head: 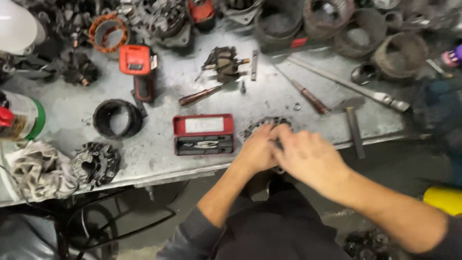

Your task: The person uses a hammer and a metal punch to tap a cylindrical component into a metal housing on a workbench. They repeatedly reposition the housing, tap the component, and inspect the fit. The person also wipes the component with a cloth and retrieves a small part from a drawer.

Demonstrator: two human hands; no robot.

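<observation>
Both my hands rest together on a dark round metal machine part (262, 124) at the front edge of the grey workbench (159, 159). My left hand (257, 149) grips its near side. My right hand (308, 156) lies over its right side, fingers curled onto it. Most of the part is hidden under my hands. Just left of them lies an open red tool case (203, 134) with small tools inside.
A red power tool (139, 70), a black ring (117, 119), a dark finned rotor part (95, 164), a rag (38, 171), two wooden-handled tools (199, 95) (310, 98), a long metal bar (351, 86), a copper-wound stator (108, 32) and several round housings at the back.
</observation>
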